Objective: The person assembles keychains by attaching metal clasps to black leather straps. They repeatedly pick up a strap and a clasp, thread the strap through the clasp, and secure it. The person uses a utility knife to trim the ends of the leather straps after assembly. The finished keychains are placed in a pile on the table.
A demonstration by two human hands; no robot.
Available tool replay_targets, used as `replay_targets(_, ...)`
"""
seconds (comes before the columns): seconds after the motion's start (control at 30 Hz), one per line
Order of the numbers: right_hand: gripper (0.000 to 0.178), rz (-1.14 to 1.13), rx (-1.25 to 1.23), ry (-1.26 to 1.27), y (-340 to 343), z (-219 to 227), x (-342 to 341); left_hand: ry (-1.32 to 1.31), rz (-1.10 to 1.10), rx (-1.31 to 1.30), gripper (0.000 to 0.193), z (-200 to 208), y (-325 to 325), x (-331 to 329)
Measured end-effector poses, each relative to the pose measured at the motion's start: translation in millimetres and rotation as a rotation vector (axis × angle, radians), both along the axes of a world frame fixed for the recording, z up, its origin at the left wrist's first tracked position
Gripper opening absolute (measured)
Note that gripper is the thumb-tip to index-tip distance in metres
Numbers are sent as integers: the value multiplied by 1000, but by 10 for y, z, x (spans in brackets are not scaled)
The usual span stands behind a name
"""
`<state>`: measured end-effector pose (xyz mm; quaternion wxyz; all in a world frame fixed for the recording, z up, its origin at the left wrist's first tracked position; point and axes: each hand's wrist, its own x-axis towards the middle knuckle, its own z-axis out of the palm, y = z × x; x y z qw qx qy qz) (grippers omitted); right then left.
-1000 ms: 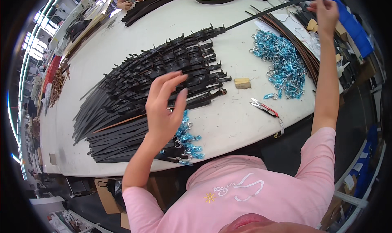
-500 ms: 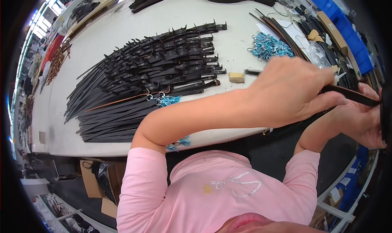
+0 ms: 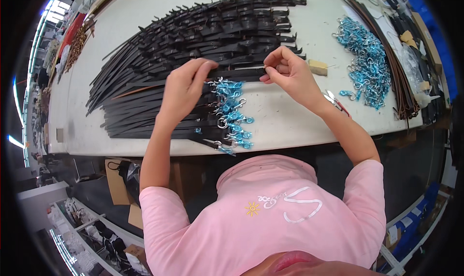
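Across the table spreads a large bundle of black straps (image 3: 193, 48), buckle ends toward the right. A nearer row of black straps (image 3: 145, 111) carries metal clasps (image 3: 232, 114) in blue wrapping at its right ends. My right hand (image 3: 295, 80) pinches the right end of a black strap (image 3: 244, 74) lying between the two groups. My left hand (image 3: 183, 89) is palm down over the same strap's line, farther left. Its thumb points right, while its other fingers are blurred and partly hidden, so its grip is unclear.
A yellowish block (image 3: 317, 67) and red-handled pliers (image 3: 338, 103) lie by my right forearm. Farther right are a heap of blue-wrapped clasps (image 3: 365, 63) and long brown strips (image 3: 386, 53). An open cardboard box (image 3: 118, 181) stands below the table's front edge.
My hands have moved left from the far right, where they held a black strap, to the strap groups on the table. The view has shifted, bringing the pliers and more clasps into sight.
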<state>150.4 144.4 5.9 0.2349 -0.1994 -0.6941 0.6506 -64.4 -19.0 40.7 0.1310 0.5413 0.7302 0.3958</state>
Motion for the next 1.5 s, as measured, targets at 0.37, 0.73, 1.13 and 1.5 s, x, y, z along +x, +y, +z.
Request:
replay_targets(0.37,24,-1,-70,-64,-50,-98,-151,-546,-405,-331,28,-247,436,22)
replay_targets(0.73,19,90,-104,-176,-3,-88,-60,-696,-450,-422,22,-290,638,43)
replay_targets(1.13,13,9,28,-45,-62,-146,-60,-776,-427,-396,17,-361,660,54)
replay_targets(1.5,11,25,30,-20,-31,-197,-72,-819,-450,-374,17,-348,639,39)
